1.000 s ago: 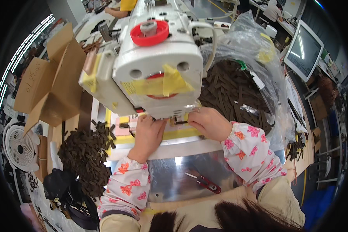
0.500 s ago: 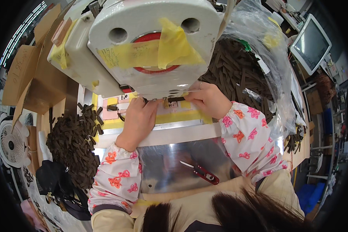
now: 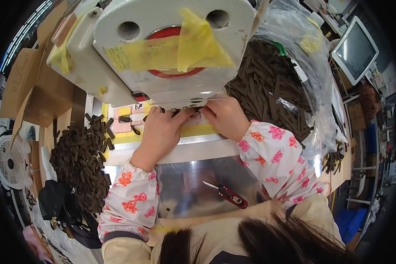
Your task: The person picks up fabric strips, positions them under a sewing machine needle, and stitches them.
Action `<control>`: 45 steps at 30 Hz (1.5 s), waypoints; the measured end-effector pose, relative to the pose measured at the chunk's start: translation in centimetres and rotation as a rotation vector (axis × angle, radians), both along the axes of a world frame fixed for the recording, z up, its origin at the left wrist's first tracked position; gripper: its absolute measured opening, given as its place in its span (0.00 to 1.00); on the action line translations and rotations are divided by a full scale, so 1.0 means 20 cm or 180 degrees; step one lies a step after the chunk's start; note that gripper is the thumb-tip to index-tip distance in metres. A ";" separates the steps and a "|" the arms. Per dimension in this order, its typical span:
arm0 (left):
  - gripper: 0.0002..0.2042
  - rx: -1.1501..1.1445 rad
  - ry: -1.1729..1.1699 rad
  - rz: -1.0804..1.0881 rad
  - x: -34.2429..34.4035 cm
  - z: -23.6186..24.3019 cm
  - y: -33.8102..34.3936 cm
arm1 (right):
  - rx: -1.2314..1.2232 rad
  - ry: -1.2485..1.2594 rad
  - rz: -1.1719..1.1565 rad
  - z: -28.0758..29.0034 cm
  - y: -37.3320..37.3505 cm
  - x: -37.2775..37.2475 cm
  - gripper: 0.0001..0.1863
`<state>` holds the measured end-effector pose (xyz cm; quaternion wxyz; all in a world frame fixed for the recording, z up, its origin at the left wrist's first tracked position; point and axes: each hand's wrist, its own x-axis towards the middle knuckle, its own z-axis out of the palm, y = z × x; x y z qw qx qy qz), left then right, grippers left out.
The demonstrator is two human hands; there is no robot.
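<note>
Under the white sewing machine head [image 3: 119,83], both my hands work close together at the yellow-taped plate. My left hand [image 3: 160,134] is closed, its thumb and fingertips pinched at a dark brown fabric strip, mostly hidden by the fingers and the machine. Just to its right, my right hand [image 3: 226,116] is closed on the same strip, fingertips nearly touching the left thumb. To the left of my left hand, a short dark piece [image 3: 124,119] lies on a pink and yellow template [image 3: 118,127].
Short dark strips [image 3: 81,163] are heaped at left; longer brown strips [image 3: 268,83] fill a clear plastic bag [image 3: 319,83] at right. Red-handled thread snips [image 3: 233,196] lie on the metal plate [image 3: 180,189] before me. A cardboard box [image 3: 53,97] and white fan [image 3: 13,163] stand left.
My right hand has moved left, bringing its fingertips up against the left ones. The length of dark strip that showed between the hands is now mostly covered.
</note>
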<state>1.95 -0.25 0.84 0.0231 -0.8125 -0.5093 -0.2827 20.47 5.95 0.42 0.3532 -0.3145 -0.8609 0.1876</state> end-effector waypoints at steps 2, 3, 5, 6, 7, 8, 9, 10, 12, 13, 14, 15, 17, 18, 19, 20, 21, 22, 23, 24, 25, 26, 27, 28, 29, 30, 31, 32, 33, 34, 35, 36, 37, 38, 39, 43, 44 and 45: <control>0.14 0.0031 -0.0362 0.0099 -0.01 -0.04 -0.01 | 0.0129 -0.0030 0.0145 0.00 0.00 0.00 0.06; 0.13 0.0073 -0.0723 0.0212 -0.02 -0.06 -0.02 | 0.0269 -0.0057 0.0302 -0.01 0.00 0.01 0.04; 0.12 0.0117 -0.0620 0.0158 -0.03 -0.04 -0.02 | 0.0393 -0.0216 0.0351 -0.02 0.01 0.02 0.05; 0.11 0.0179 -0.0508 0.0110 -0.04 -0.03 -0.01 | 0.0534 -0.0364 0.0408 -0.02 0.01 0.02 0.06; 0.11 0.0160 -0.0516 0.0103 -0.04 -0.03 -0.01 | 0.0515 -0.0372 0.0401 -0.03 0.02 0.03 0.06; 0.11 0.0169 -0.0481 0.0112 -0.04 -0.03 -0.02 | 0.0541 -0.0376 0.0389 -0.04 0.03 0.03 0.08; 0.11 0.0178 -0.0446 0.0121 -0.04 -0.03 -0.02 | 0.0567 -0.0381 0.0378 -0.04 0.03 0.03 0.09; 0.11 0.0157 -0.0458 0.0134 -0.04 -0.03 -0.02 | 0.0546 -0.0390 0.0392 -0.04 0.02 0.03 0.09; 0.11 0.0093 -0.0425 0.0132 -0.04 -0.02 -0.03 | 0.0376 -0.0459 0.0392 -0.02 0.01 0.04 0.11; 0.11 0.0082 -0.0437 0.0151 -0.04 -0.02 -0.03 | 0.0366 -0.0470 0.0411 -0.02 0.00 0.04 0.11; 0.11 0.0097 -0.0474 0.0111 -0.03 -0.01 -0.03 | 0.0444 -0.0442 0.0392 -0.02 0.00 0.04 0.10; 0.11 0.0111 -0.0511 0.0072 -0.03 -0.01 -0.03 | 0.0522 -0.0413 0.0373 -0.03 -0.01 0.03 0.10; 0.12 0.0018 -0.0456 0.0131 -0.03 -0.01 -0.04 | 0.0552 -0.0449 0.0363 -0.03 -0.02 0.02 0.10; 0.12 -0.0072 -0.0395 0.0181 -0.03 -0.01 -0.05 | 0.0588 -0.0481 0.0344 -0.03 -0.02 0.02 0.09; 0.12 -0.0084 -0.0404 0.0193 -0.03 -0.02 -0.05 | 0.0576 -0.0487 0.0357 -0.03 -0.02 0.01 0.09; 0.13 -0.0027 -0.0311 0.0154 -0.03 -0.02 -0.04 | 0.0605 -0.0450 0.0383 -0.02 -0.02 0.01 0.09; 0.14 0.0027 -0.0217 0.0118 -0.03 -0.01 -0.04 | 0.0631 -0.0411 0.0411 -0.02 -0.01 0.02 0.09; 0.14 0.0026 -0.0223 0.0122 -0.02 0.00 -0.04 | 0.0630 -0.0416 0.0416 -0.02 -0.01 0.02 0.09; 0.15 0.0146 -0.0070 0.0042 -0.01 0.01 -0.03 | 0.0593 -0.0390 0.0383 -0.03 -0.01 0.02 0.08; 0.16 0.0263 0.0082 -0.0036 -0.01 0.01 -0.03 | 0.0554 -0.0364 0.0354 -0.03 -0.01 0.01 0.08; 0.16 0.0247 0.0076 -0.0024 -0.01 0.01 -0.02 | 0.0539 -0.0367 0.0367 -0.03 -0.01 0.01 0.08; 0.16 0.0189 0.0193 0.0054 -0.01 0.02 -0.01 | 0.0487 -0.0390 0.0308 -0.03 0.00 0.01 0.08; 0.16 0.0133 0.0310 0.0134 -0.01 0.02 0.00 | 0.0439 -0.0413 0.0250 -0.02 0.01 0.01 0.08; 0.16 0.0132 0.0305 0.0161 -0.01 0.03 -0.01 | 0.0441 -0.0418 0.0277 -0.01 0.00 0.01 0.08; 0.16 0.0106 0.0283 0.0153 0.00 0.01 -0.02 | 0.0484 -0.0421 0.0286 -0.02 -0.01 0.02 0.08; 0.16 0.0087 0.0262 0.0146 0.00 0.01 -0.03 | 0.0535 -0.0422 0.0294 -0.02 -0.01 0.02 0.08; 0.16 0.0108 0.0263 0.0176 -0.01 0.01 -0.02 | 0.0559 -0.0420 0.0322 0.00 0.00 0.02 0.08; 0.16 0.0158 0.0063 0.0130 -0.03 -0.01 -0.02 | 0.0618 -0.0529 0.0293 0.00 -0.01 0.01 0.08; 0.15 0.0214 -0.0136 0.0086 -0.04 -0.03 -0.02 | 0.0683 -0.0636 0.0265 0.00 -0.01 0.01 0.08; 0.15 0.0185 -0.0146 0.0112 -0.04 -0.03 -0.02 | 0.0656 -0.0644 0.0295 0.00 0.00 0.01 0.08; 0.15 0.0214 -0.0188 0.0206 -0.04 -0.01 -0.03 | 0.0830 -0.0694 0.0282 0.01 0.00 0.01 0.08; 0.15 0.0244 -0.0231 0.0299 -0.04 0.00 -0.03 | 0.1006 -0.0744 0.0269 0.02 0.00 0.01 0.08; 0.15 0.0260 -0.0230 0.0308 -0.04 -0.01 -0.03 | 0.1022 -0.0743 0.0276 0.02 -0.01 0.02 0.08; 0.15 0.0329 -0.0106 0.0249 -0.04 -0.02 -0.03 | 0.1059 -0.0821 0.0261 0.03 -0.01 0.03 0.08; 0.15 0.0397 0.0019 0.0188 -0.03 -0.02 -0.03 | 0.1096 -0.0901 0.0243 0.03 -0.02 0.03 0.07; 0.16 0.0370 0.0207 0.0284 -0.05 -0.03 -0.05 | 0.1224 -0.0911 0.0238 0.03 -0.02 0.02 0.08; 0.16 0.0314 0.0200 0.0281 -0.06 -0.03 -0.05 | 0.1128 -0.1015 0.0242 0.03 -0.02 0.02 0.08; 0.16 0.0251 0.0194 0.0280 -0.06 -0.03 -0.05 | 0.1027 -0.1118 0.0249 0.04 -0.01 0.02 0.09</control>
